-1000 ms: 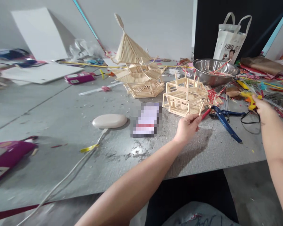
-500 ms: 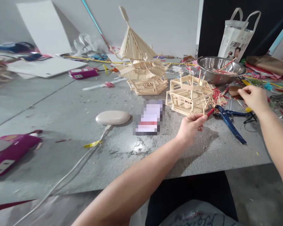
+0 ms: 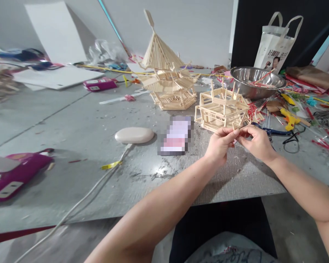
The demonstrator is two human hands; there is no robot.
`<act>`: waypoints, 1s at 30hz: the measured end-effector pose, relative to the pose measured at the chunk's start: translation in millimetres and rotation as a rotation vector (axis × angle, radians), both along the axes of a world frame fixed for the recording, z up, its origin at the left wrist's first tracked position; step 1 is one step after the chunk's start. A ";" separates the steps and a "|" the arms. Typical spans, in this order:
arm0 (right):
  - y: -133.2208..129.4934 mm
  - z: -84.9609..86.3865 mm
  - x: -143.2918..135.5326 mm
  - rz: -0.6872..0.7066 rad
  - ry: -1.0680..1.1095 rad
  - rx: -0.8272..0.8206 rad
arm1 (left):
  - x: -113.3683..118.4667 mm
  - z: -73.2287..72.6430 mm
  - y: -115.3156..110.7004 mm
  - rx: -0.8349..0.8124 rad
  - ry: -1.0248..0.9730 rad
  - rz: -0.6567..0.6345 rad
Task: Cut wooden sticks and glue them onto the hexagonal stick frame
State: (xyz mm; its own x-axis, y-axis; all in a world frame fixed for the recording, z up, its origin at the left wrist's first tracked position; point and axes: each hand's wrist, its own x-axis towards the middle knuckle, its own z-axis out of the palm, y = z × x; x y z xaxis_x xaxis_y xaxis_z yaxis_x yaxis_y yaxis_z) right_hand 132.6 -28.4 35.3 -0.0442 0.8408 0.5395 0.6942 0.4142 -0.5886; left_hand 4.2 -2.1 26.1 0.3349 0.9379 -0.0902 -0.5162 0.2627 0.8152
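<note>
My left hand (image 3: 218, 143) pinches a short wooden stick (image 3: 233, 126) whose tip pokes up above the fingers. Right against those fingertips, my right hand (image 3: 256, 141) is closed in a pinch; what lies between its fingers is hidden. Just behind both hands stands an open six-sided frame of wooden sticks (image 3: 212, 118), with several upright sticks on top. Blue-handled pliers (image 3: 272, 131) lie partly covered by my right hand. A yellow glue gun (image 3: 290, 119) rests on the table to the right of them.
Behind on the left stands a stick pagoda (image 3: 164, 54) with a pointed roof. A metal bowl (image 3: 259, 95) is at the back right, by a white bag (image 3: 275, 47). A phone (image 3: 177, 135), a white oval device (image 3: 134, 135) with a cable and a purple power strip (image 3: 16, 175) lie leftward.
My right hand has come left and down from above the tools to meet my left fingertips, uncovering the glue gun. My left hand still holds the stick in nearly the same place.
</note>
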 end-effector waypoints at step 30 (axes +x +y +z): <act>31.8 82.7 42.2 -0.236 -0.565 -0.196 | -0.5 -7.1 2.2 0.186 0.284 0.155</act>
State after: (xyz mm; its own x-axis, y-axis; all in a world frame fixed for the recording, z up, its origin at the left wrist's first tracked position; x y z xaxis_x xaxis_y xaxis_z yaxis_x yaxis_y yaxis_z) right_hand 174.8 3.4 118.0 -0.0785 0.9432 0.3229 0.9789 0.1343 -0.1542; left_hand 3.7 0.1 18.9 0.1742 0.9846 0.0176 -0.2851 0.0334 0.9579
